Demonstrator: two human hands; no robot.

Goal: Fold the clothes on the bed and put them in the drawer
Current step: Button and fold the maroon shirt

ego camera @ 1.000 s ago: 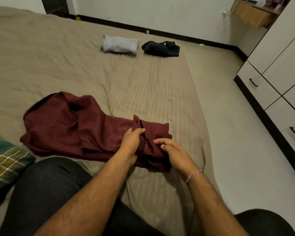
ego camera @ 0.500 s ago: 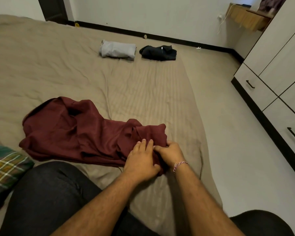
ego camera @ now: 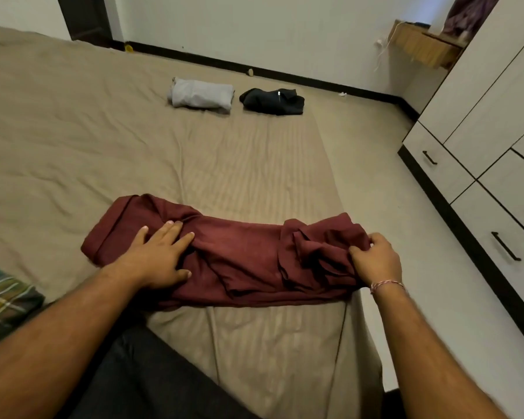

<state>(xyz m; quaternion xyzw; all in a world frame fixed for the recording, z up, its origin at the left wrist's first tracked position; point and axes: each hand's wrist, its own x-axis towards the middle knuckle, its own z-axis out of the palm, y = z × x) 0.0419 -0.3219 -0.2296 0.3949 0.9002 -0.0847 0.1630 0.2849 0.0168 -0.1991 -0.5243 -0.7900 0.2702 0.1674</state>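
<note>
Now left hand (ego camera: 156, 257) flat on maroon garment (ego camera: 242, 258) (fingers straight), right hand (ego camera: 375, 261) grip bunching its end.

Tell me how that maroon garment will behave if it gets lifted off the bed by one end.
The maroon garment looks soft and thin, wrinkling where the right hand bunches it, so it would probably droop and unfold. It likely weighs little for its spread. The left hand lies flat on it; once released, the loose layers may slide apart on the bed.
</note>
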